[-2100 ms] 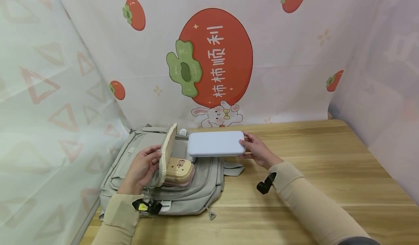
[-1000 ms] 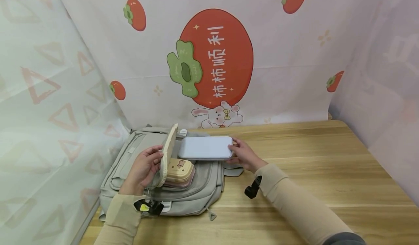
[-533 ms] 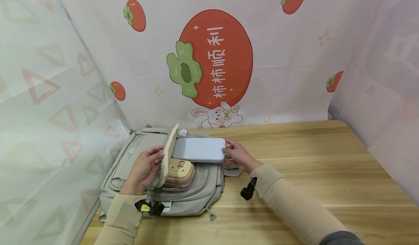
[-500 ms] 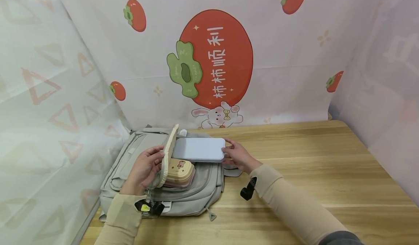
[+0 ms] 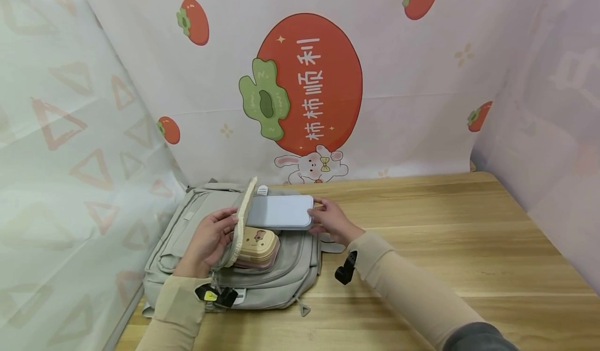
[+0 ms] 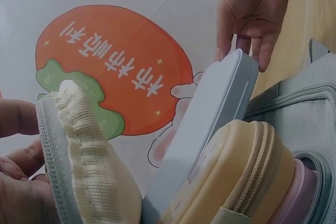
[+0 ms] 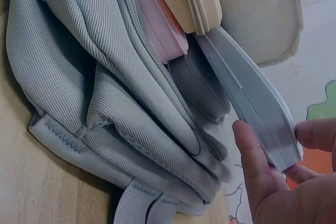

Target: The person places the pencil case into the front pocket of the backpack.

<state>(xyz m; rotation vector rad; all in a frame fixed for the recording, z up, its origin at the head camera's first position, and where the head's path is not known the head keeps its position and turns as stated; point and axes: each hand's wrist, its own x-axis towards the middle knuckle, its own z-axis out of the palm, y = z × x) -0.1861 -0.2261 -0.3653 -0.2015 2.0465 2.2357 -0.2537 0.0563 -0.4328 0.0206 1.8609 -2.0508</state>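
A grey backpack (image 5: 295, 288) lies on the table with its zipped compartment unzipped. My left hand (image 5: 206, 241) holds up the edge of its cream-lined flap (image 5: 242, 218). At the far end of a pale blue, flat hard case (image 5: 281, 212), my right hand (image 5: 335, 223) pinches it between thumb and fingers. The case's other end is inside the compartment, partly behind the flap. Beside it sits a yellow zip case (image 5: 259, 240) with a small animal picture, stacked on a pink case (image 7: 157, 19). The right wrist view also shows a dark grey case (image 7: 199, 85) under the blue one.
The wooden table (image 5: 445, 247) extends right of the backpack. Behind stands a white cloth backdrop (image 5: 412, 80) with persimmon prints, and another cloth (image 5: 61, 184) hangs close along the left. A backpack strap (image 5: 332, 244) sticks out on the right side.
My right hand has moved left with the pale blue case, whose left end has gone farther behind the flap. My left hand keeps the flap raised, almost still.
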